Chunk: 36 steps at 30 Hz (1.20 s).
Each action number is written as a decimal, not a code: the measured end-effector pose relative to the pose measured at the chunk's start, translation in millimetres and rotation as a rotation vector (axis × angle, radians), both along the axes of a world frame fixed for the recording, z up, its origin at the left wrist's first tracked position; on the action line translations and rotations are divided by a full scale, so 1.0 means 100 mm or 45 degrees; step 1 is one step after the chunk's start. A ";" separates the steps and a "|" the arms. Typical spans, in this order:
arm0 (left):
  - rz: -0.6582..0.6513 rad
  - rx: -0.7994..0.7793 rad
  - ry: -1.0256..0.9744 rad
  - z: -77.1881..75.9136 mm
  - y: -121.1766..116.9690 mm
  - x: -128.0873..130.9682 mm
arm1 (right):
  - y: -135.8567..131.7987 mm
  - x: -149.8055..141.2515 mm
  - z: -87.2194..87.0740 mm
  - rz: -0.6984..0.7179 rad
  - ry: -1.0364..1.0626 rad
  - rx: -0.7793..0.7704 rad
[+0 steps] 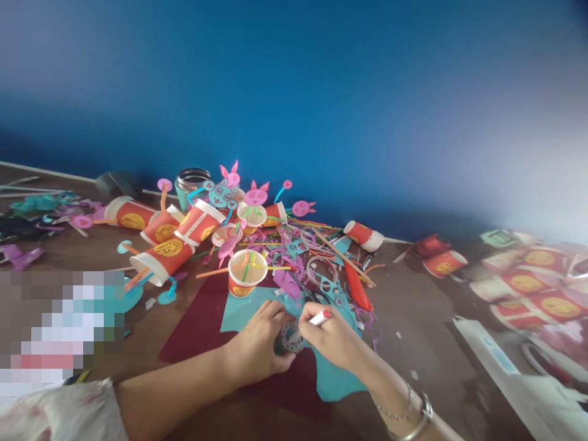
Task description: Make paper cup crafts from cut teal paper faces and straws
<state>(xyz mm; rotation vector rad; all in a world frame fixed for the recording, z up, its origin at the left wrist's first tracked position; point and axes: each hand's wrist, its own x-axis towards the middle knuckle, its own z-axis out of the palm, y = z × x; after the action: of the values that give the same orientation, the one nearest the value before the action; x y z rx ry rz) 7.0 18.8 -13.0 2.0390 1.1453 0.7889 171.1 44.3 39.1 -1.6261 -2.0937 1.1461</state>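
Around a small, round, greyish object (291, 339) with a ring of marks on its face curl the fingers of my left hand (260, 340); its exact kind I cannot make out. A white pen with a red end (320, 317) is pinched in my right hand (337, 340), right beside that object. The pen's tip is hidden by my fingers. Beneath both hands lie light-blue paper (337, 376) and a dark red sheet (193, 324). Just beyond stands a red and white paper cup (245, 285) with coloured straws across its mouth.
Decorated paper cups (165, 254) with pink and blue paper animal faces crowd the back left. Purple paper scraps (289, 282) and straws are heaped at centre. More cups (542, 282) and a white bag (487, 349) lie at right. A blue wall (294, 110) rises behind.
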 end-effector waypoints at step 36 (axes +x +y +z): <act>-0.022 0.027 -0.040 -0.11 0.01 -0.01 | -0.35 0.17 -0.22 0.307 0.021 0.498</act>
<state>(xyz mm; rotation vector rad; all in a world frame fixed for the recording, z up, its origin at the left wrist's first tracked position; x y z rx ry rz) 6.2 19.9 -24.4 2.0442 1.1051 0.8252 188.5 9.5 16.8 -1.2091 -2.3670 0.7403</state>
